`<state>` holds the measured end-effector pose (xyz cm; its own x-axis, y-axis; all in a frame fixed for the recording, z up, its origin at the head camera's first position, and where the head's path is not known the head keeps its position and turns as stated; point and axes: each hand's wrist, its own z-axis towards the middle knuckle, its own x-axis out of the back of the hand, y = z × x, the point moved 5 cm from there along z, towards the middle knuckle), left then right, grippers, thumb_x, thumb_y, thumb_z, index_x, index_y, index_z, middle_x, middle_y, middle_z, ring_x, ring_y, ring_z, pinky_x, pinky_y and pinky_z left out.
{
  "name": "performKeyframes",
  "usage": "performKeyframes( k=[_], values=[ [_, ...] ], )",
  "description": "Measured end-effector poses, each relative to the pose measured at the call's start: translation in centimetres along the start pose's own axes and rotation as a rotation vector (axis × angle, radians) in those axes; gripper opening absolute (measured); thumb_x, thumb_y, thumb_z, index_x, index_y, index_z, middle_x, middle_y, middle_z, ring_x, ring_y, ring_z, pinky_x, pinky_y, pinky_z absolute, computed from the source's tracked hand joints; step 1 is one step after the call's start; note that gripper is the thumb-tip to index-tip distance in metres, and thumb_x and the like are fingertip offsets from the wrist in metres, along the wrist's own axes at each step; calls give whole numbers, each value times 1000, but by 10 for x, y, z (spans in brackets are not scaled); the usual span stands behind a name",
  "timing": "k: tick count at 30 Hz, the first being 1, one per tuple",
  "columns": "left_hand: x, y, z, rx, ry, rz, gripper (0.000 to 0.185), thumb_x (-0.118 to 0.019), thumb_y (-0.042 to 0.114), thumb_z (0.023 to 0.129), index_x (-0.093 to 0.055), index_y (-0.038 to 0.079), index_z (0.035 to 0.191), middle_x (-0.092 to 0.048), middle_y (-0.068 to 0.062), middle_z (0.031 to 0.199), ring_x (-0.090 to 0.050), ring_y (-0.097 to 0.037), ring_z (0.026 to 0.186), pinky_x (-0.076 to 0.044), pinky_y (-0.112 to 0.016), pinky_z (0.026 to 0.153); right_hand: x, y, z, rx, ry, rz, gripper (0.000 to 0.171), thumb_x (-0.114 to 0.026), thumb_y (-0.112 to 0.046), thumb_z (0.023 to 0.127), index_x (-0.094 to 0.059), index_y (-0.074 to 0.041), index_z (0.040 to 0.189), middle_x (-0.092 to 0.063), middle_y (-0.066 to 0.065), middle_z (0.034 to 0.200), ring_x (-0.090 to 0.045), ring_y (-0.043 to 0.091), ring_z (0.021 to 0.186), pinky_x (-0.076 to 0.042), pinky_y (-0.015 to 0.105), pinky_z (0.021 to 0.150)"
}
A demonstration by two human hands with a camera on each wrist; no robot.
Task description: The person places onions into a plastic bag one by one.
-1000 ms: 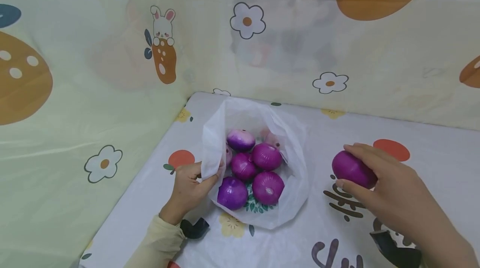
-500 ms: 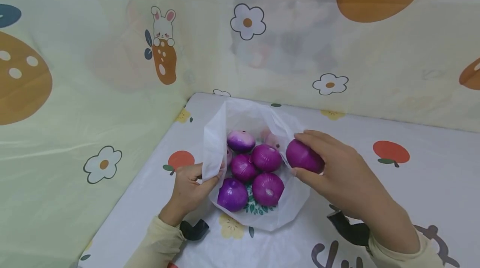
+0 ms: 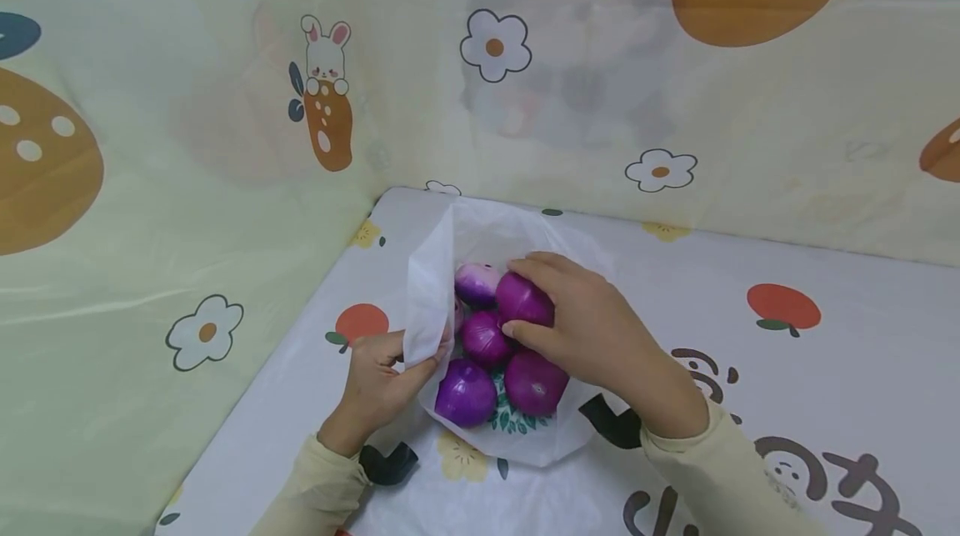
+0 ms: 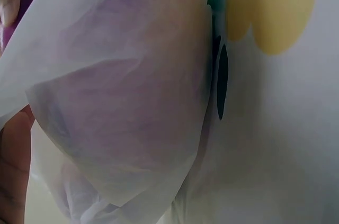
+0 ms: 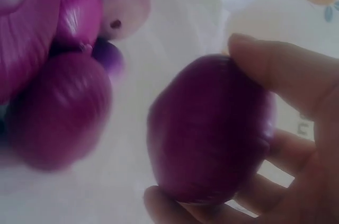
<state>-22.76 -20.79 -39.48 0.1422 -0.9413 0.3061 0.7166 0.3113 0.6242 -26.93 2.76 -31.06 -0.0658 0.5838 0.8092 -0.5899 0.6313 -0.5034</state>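
Your left hand pinches the white bag rim, mouth held wide. Your right hand, palm down inside the bag, grips a purple onion above the other onions

- Your right hand moved left across the printed tablecloth, from well right of the white plastic bag to over its open mouth.
- The round purple onion it grips went along: off the cloth, now inside the bag, above the other purple onions.
- Your right sleeve now shows, and more cloth print at right is uncovered.
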Motion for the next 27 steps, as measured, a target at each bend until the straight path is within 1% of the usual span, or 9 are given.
performKeyframes(
  k=[3, 5, 8, 12, 15, 20, 24, 27],
  values=[
    [-1, 0, -1, 8, -9, -20, 23, -78, -15, 75, -79, -2, 94, -78, -13, 82, -68, -5, 71, -55, -19, 65, -12, -2, 8, 9, -2, -8, 61, -87, -28, 86, -65, -11, 139, -63, 10, 141, -66, 30, 117, -58, 50, 92],
    [-1, 1, -1, 13, -15, -30, 23, -78, -15, 76, -80, -3, 95, -78, -14, 83, -70, -5, 74, -57, -20, 68, -19, -2, 13, 15, -2, -16, 62, -87, -28, 85, -65, -11, 139, -63, 11, 139, -67, 30, 114, -58, 50, 91],
    [-2, 2, -1, 9, -16, -25, 23, -79, -14, 75, -80, -3, 95, -77, -12, 80, -64, -4, 68, -52, -19, 61, -30, -1, 18, 26, -2, -38, 63, -88, -29, 84, -64, -10, 140, -63, 14, 138, -68, 31, 110, -58, 51, 90],
    [-3, 3, -1, -6, -22, -27, 25, -78, -14, 74, -80, -3, 96, -77, -12, 79, -57, -8, 61, -47, -20, 53, -41, -1, 24, 45, 1, -64, 62, -87, -30, 85, -65, -10, 139, -64, 16, 136, -68, 32, 110, -58, 49, 90],
    [-5, 4, -2, -9, -29, -33, 25, -78, -14, 74, -80, -3, 97, -77, -13, 81, -58, -10, 61, -47, -20, 54, -47, -2, 27, 57, 3, -76, 60, -85, -30, 86, -65, -10, 139, -64, 17, 137, -66, 33, 113, -58, 49, 92],
    [-5, 6, -1, -19, -36, -19, 25, -79, -14, 74, -80, -2, 96, -78, -12, 82, -61, -7, 66, -50, -20, 58, -52, -3, 33, 77, 15, -92, 59, -85, -30, 86, -66, -9, 137, -63, 20, 138, -65, 36, 118, -56, 50, 96],
    [-5, 6, -1, -35, -38, -6, 25, -79, -13, 74, -80, -2, 96, -78, -12, 82, -65, -6, 70, -53, -21, 61, -58, -2, 37, 79, 30, -112, 58, -85, -29, 85, -66, -8, 136, -64, 20, 137, -66, 36, 117, -56, 51, 97],
    [-5, 6, -2, -44, -37, -6, 26, -79, -13, 73, -80, -2, 96, -78, -12, 81, -63, -5, 68, -52, -20, 59, -63, -1, 40, 70, 27, -120, 58, -85, -28, 85, -66, -8, 136, -64, 20, 138, -67, 37, 117, -56, 52, 96]
  ],
)
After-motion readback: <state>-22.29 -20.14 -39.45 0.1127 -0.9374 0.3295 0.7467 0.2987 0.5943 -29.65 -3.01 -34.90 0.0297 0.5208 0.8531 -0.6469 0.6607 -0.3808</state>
